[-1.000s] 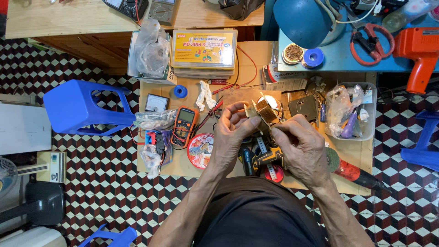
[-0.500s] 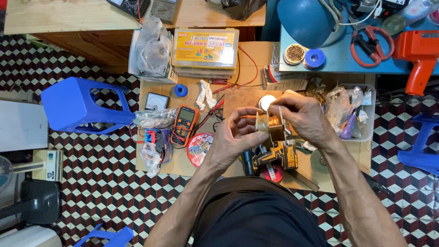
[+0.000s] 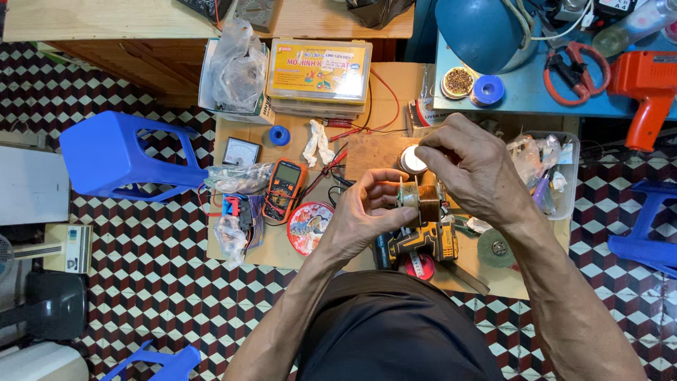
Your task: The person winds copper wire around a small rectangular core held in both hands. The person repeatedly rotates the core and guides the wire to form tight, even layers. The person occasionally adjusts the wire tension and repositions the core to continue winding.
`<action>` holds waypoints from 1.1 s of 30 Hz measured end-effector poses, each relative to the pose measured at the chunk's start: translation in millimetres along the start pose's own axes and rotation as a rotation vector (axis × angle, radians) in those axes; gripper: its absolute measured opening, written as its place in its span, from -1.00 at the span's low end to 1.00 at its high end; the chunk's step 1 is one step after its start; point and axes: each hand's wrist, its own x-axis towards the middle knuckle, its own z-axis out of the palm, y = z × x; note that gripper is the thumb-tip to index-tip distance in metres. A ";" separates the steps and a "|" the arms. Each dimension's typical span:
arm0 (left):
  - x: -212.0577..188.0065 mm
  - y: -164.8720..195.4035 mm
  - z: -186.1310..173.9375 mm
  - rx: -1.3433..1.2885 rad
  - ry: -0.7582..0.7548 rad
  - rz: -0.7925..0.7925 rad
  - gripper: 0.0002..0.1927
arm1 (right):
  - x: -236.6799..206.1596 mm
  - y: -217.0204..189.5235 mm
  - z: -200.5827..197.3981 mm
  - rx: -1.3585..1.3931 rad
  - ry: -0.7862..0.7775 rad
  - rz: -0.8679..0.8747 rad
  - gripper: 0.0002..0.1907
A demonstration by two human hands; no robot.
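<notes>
Copper coil (image 3: pixel 422 202) sits above the desk (image 3: pixel 367 152), left hand (image 3: pixel 367 215) pinching its end, right hand (image 3: pixel 471 168) closed over its top. A slipped grip could drop it onto the drill (image 3: pixel 416 243) below, and fine wire might snag or unwind

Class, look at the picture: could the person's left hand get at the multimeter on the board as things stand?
Probably yes: the multimeter lies uncovered just left of the left hand, nothing between them. But that hand grips the copper coil, so it must let go first.
</notes>
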 end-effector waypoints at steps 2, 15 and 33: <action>0.1 0.9 -0.3 0.002 0.005 0.001 -0.24 | -0.7 -0.5 -0.1 0.001 0.004 -0.003 -0.87; 6.0 0.6 -0.4 -0.015 0.047 -0.023 -0.25 | -12.8 -19.2 -4.5 -0.074 0.018 -0.060 -0.92; 18.2 -8.0 4.1 -0.193 0.177 -0.011 -0.31 | -75.0 -26.5 30.6 0.012 0.195 0.163 -0.91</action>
